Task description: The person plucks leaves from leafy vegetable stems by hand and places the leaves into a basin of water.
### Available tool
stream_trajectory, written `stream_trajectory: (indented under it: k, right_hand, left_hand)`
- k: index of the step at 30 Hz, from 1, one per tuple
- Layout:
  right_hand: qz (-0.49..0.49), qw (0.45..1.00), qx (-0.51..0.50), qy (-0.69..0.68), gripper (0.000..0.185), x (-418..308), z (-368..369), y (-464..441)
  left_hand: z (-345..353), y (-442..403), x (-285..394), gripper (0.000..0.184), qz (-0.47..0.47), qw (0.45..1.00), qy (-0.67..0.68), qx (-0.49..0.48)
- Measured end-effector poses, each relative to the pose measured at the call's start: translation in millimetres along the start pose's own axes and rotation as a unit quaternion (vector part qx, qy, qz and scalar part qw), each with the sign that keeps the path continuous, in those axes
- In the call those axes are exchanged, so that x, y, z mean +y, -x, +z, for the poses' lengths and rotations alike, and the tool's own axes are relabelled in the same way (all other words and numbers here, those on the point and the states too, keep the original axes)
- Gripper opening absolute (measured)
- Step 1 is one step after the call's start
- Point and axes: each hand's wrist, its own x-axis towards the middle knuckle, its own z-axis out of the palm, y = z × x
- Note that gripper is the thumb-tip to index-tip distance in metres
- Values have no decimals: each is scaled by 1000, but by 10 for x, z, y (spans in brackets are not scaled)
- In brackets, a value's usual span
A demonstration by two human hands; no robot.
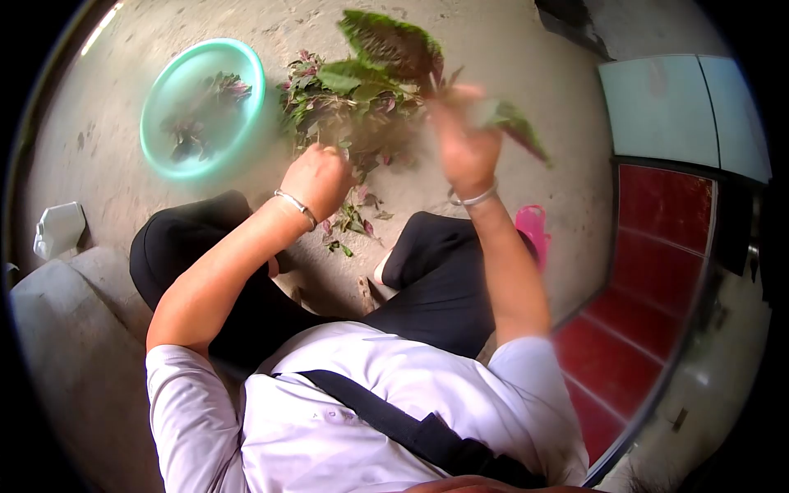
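Observation:
My right hand point(468, 152) is raised and closed around leafy greens point(390, 51) with broad green and dark purple leaves; motion blurs the fingers and the leaves. My left hand point(319, 179) is closed just in front of a pile of the same greens point(353, 107) on the floor. Whatever its fingers hold is too blurred to make out. Smaller leaf scraps point(352, 220) lie below it, between my knees. Left of the pile stands a turquoise plastic basin point(150, 135) with some purple-green leaves point(187, 135) inside.
My bent legs point(436, 263) in black trousers frame the concrete floor point(567, 156). A pink plastic object point(532, 226) is beside the knee on the right. Red tiles point(664, 209) and pale cabinet panels point(657, 107) line the right side. A white container point(59, 230) is at far left.

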Motion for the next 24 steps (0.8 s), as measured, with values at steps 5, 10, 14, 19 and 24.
stream_trajectory:
  k: [5,10,14,19,24]
  right_hand:
    - [-81,993,-25,85,21,-5,-7,35]
    - [-170,982,-20,83,24,7,21,-32]
    - [-170,981,-30,86,24,64,55,3]
    - [-200,973,-36,107,23,-17,116,-16]
    - [-203,971,-18,125,21,52,117,-21]
  left_hand:
    - [-241,146,167,42,96,964,197,152]
    - [-505,181,225,27,87,791,604,-32]
    - [-607,203,267,26,96,701,705,-52]
    - [-551,169,357,20,55,709,702,-36]
    - [-494,189,364,14,33,742,669,25]
